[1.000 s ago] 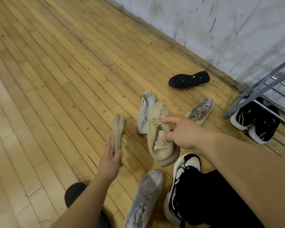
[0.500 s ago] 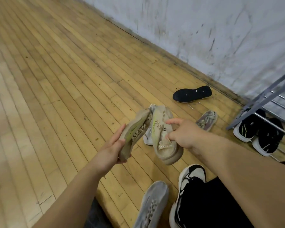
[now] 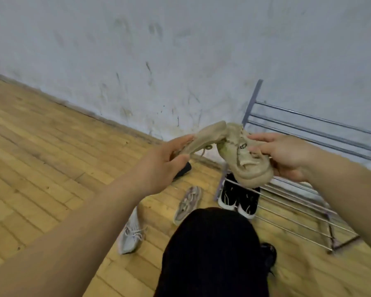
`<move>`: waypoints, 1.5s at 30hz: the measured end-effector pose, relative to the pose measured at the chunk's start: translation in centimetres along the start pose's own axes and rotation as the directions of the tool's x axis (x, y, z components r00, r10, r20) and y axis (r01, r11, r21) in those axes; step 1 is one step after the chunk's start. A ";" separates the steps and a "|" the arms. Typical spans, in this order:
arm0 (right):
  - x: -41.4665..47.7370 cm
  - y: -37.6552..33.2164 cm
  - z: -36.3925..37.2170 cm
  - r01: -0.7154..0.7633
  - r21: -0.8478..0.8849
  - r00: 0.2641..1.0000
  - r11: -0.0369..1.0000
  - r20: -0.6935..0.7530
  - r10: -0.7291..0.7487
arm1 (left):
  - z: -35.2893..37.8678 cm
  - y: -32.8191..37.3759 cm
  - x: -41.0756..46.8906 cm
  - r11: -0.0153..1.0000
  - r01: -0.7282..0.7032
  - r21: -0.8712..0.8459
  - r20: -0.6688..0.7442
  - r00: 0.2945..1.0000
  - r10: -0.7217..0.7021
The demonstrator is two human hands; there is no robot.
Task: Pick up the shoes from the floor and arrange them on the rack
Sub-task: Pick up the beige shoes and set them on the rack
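Note:
My left hand [image 3: 159, 163] grips one beige sneaker [image 3: 208, 136] by its heel end, sole turned outward. My right hand [image 3: 285, 157] holds the matching beige sneaker [image 3: 242, 159] by its collar, heel toward me. Both shoes are raised in the air, toes touching, in front of the metal shoe rack [image 3: 308, 129] at the wall. A black pair of sneakers [image 3: 238, 198] sits on the rack's lowest tier. On the floor lie a grey-brown sneaker [image 3: 187, 205] and a light grey sneaker [image 3: 131, 234].
A black shoe [image 3: 183, 171] lies partly hidden behind my left hand. My black-trousered knee [image 3: 212, 254] fills the lower middle, with a dark shoe [image 3: 268, 256] at its right. A scuffed white wall [image 3: 180, 61] runs behind the rack. Wooden floor [image 3: 41, 157] stretches left.
Both hands have lifted the beige pair off the floor and swung right, up toward the rack. The view has turned from the floor to the wall and rack.

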State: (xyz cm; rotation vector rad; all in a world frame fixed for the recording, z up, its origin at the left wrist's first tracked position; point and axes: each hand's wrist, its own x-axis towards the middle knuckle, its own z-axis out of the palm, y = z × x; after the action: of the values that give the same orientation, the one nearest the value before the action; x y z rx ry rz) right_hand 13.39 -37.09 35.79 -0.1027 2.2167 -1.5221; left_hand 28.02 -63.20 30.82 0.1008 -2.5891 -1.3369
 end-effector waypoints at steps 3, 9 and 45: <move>-1.8 2.8 -7.8 0.000 0.006 0.994 1.000 -0.111 0.001 | 5.3 5.5 4.2 0.993 -0.112 -0.043 0.092 0.989 0.115; -3.4 12.7 -18.2 -0.111 0.141 0.954 0.984 -0.261 0.145 | 15.4 11.5 12.3 0.985 -0.171 -0.005 0.273 0.948 0.166; 4.0 17.6 -22.3 -0.004 -0.377 0.929 0.926 -0.344 -0.136 | 28.1 13.1 17.7 0.646 -0.488 0.587 0.358 0.872 0.333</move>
State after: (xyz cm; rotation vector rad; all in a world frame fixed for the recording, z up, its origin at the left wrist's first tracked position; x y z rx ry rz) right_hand 4.14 -12.14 25.12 -0.0101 2.8120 -1.2073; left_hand 4.94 -36.09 28.72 -0.5337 -2.8904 -0.2261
